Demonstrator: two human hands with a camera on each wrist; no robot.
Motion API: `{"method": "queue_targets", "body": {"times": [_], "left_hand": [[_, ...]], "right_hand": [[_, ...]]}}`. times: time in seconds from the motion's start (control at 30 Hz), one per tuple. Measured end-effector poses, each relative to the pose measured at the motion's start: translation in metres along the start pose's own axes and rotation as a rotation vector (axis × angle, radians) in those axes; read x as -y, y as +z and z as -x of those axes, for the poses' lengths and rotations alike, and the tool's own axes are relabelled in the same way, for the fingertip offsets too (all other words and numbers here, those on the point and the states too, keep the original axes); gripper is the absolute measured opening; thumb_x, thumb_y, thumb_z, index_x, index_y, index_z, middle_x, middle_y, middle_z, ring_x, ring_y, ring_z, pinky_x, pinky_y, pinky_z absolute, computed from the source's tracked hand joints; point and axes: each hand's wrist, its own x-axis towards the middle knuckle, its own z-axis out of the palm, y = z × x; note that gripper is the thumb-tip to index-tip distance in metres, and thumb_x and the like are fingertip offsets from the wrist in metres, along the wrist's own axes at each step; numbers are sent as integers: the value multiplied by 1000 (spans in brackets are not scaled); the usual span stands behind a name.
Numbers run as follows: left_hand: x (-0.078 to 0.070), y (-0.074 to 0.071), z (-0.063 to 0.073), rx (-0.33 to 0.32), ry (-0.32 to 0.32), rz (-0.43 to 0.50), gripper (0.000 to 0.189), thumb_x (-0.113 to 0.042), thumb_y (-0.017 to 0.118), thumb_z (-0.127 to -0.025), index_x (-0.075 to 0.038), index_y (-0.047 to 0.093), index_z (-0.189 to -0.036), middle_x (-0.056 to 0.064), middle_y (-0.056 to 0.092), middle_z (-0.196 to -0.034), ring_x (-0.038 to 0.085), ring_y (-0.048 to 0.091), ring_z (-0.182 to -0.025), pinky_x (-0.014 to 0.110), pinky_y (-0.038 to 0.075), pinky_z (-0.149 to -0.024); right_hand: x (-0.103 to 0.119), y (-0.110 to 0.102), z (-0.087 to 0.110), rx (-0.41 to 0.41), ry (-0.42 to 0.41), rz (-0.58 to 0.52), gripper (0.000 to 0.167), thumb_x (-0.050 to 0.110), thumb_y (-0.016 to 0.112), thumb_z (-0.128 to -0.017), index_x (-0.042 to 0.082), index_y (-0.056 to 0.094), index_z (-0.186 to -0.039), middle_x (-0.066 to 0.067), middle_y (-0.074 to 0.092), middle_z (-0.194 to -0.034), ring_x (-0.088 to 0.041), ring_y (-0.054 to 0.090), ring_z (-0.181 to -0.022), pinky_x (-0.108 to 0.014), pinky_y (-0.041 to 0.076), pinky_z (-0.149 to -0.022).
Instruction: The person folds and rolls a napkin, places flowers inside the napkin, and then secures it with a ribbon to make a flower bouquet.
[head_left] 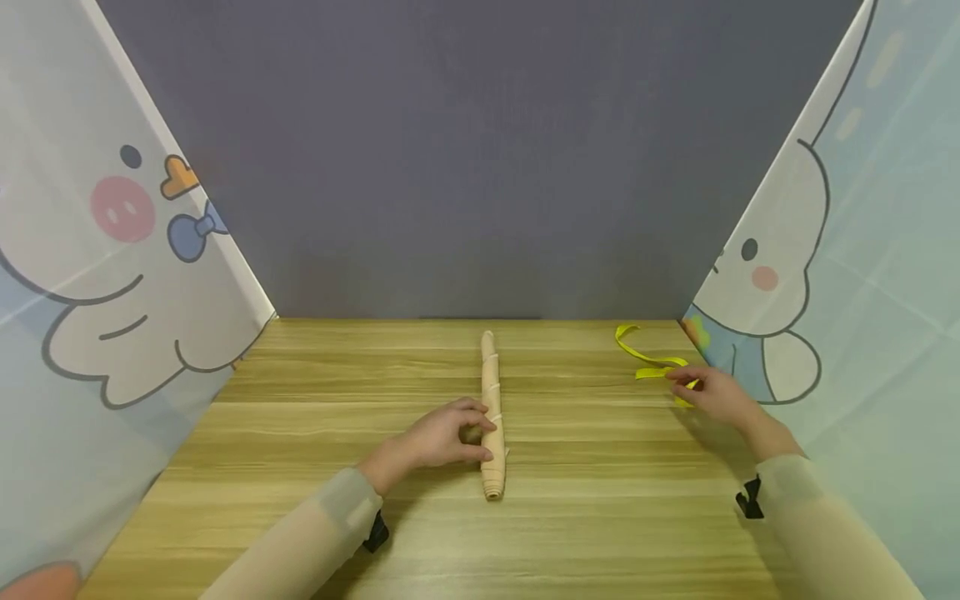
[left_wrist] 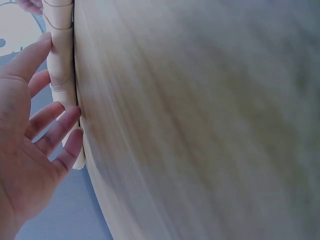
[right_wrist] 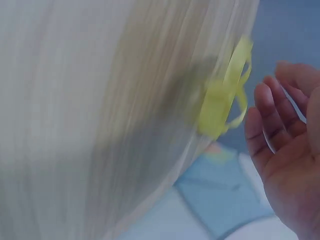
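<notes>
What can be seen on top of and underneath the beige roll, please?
The left hand lies partly over the beige roll. The wooden table shows along both sides; whatever is directly beneath is covered and cannot be seen.

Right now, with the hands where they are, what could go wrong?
The beige roll might roll away or come loose if bumped: the left hand has only its fingertips at its side, and no tie shows around it.

The yellow ribbon might twist or slip away when picked up: it lies in loose curves, and in the right wrist view the right hand doesn't seem to have hold of it.
</notes>
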Motion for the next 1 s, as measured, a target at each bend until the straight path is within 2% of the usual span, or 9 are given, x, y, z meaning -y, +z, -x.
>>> {"method": "queue_targets", "body": {"times": [0.23,0.43,0.63,0.8,1.0], "left_hand": [[1,0,0,-4,5,12,48,-45,85,-98,-19,76,-137,10,58,-160,36,57,-147,55,47,-122],[1,0,-1,-5,10,3,47,-45,85,-98,-18,76,-136,10,58,-159,35,57,-148,54,47,-122],[0,-1,-1,-1,11,10,47,-44,85,-98,-18,76,-137,10,58,-159,35,57,-148,54,46,-123],[0,-1,-1,0,15,8,47,-43,85,-98,-17,76,-136,10,58,-159,34,57,-147,53,47,-123],[1,-1,-1,-5,15,16,46,-42,85,-98,-17,76,-136,10,58,-158,35,57,-147,54,47,-122]], "right_hand": [[-32,-10,10,32,15,7,27,6,76,-101,-6,76,-125,-27,76,-120,-19,68,-90,-29,55,-74],[-38,-7,15,84,70,12,29,14,79,-100,-2,78,-124,-21,78,-117,-17,67,-89,-31,54,-73],[-42,0,13,58,38,93,18,11,78,-101,0,82,-114,-14,80,-105,-22,69,-91,-38,56,-77],[-34,3,9,19,11,123,14,12,75,-104,4,83,-112,-14,81,-106,-28,72,-97,-45,58,-84],[4,-1,-4,29,3,13,20,14,70,-108,2,80,-121,-15,79,-111,-15,67,-89,-31,54,-72]]}}
